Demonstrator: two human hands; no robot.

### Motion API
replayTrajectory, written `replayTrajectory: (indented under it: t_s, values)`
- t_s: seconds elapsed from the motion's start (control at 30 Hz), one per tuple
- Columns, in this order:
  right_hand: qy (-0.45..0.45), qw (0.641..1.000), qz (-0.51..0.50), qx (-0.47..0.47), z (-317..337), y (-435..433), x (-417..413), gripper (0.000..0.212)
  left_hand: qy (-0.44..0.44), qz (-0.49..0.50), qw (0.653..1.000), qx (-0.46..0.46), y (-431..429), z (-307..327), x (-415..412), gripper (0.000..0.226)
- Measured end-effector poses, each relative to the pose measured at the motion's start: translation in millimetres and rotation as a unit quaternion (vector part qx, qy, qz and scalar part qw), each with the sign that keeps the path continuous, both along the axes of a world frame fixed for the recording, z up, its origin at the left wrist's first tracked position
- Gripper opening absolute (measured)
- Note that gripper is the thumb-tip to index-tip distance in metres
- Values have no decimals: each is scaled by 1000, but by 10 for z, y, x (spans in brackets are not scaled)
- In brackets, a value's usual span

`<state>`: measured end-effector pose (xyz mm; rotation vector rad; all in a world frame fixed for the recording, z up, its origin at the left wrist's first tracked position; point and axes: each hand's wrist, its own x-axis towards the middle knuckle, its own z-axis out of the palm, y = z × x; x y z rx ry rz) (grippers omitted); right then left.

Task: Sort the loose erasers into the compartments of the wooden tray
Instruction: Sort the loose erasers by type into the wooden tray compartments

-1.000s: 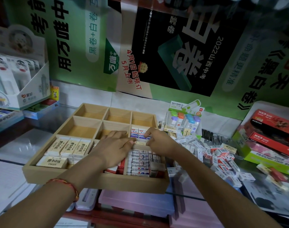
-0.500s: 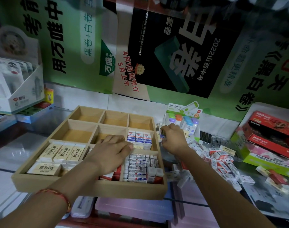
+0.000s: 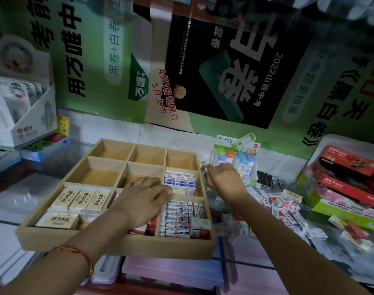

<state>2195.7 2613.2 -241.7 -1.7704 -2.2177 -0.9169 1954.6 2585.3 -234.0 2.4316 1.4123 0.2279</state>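
Head cam, looking down at the counter. The wooden tray [image 3: 118, 241] sat front-centre on the glass, 3x3 compts. Back row and the mid-left compt showed bare wood bottoms.

L hand [image 3: 139, 201] lay palm-down across the tray's middle, fingers straight and close together, tips reaching the divider by the mid-right compt, next to a small cream eraser [image 3: 178, 191] lying flat there. It was gripping nothing that I could see. A red thread bracelet [image 3: 75, 252] was on that wrist.

R hand [image 3: 224, 179] was outside the tray, just beside its right wall near the back corner, with its fingers curled inward. Something pale and blurred showed at the tips, and I couldn't tell if it was pinched or only touched.

Sorted stock:
- Cream erasers [image 3: 83, 199] filled the front-left compt, w/ printed faces up.
- White-blue erasers [image 3: 179, 179] stood three in a row in the mid-right compt.
- Striped erasers [image 3: 175, 218] were stacked in the front-right compt.
- Red-white erasers [image 3: 147, 228] were in the front-mid compt, partly under the L hand.

The loose erasers [image 3: 286, 209] lay in a heap right of the tray, beyond the R forearm.

A blister pack [image 3: 235, 154] stood behind the R hand. Red boxes [image 3: 347, 160] were at far right, a white display box [image 3: 22, 116] at far left, and a green poster [image 3: 92, 60] hung on the wall behind.
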Motion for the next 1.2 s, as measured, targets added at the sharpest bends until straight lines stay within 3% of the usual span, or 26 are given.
replayTrajectory:
  t_s: [0.07,0.1,0.2,0.27,0.3,0.4,0.47,0.6,0.67,0.87,0.97,1.1,1.2]
  values:
    - [219,975,10,31,133,-91,-30,21,-1,2,1000,0,6,-4,3,46]
    - [359,933,-11,33,208,-130,-66,23,-1,3,1000,0,7,-1,5,46]
    - [669,743,-8,6,391,-213,-150,17,-3,4,1000,0,15,-4,12,44]
    - [756,648,35,-86,456,-294,-272,17,-8,4,1000,3,16,-13,9,45]
    - [750,645,57,-130,454,-329,-332,18,-10,4,1000,4,19,-16,10,45]
    - [612,761,105,-187,312,-357,-499,21,-10,5,1000,7,28,-20,15,46]
    - [543,813,102,-182,217,-327,-564,21,-27,2,999,19,37,-46,4,44]
    - [450,873,77,-172,154,-296,-564,19,-176,14,984,31,55,-105,-39,33]
    - [411,890,84,-177,171,-321,-585,18,-182,22,983,28,52,-103,-47,30]
    - [286,935,92,-186,249,-306,-643,20,-114,8,993,28,22,-57,-43,45]
    - [268,945,84,-169,208,-301,-670,20,-97,9,995,25,24,-49,-41,45]
    - [321,926,71,-186,198,-296,-634,17,-78,6,997,24,34,-63,-34,49]
    - [475,864,35,-166,303,-304,-539,15,-77,1,997,29,39,-66,-41,47]
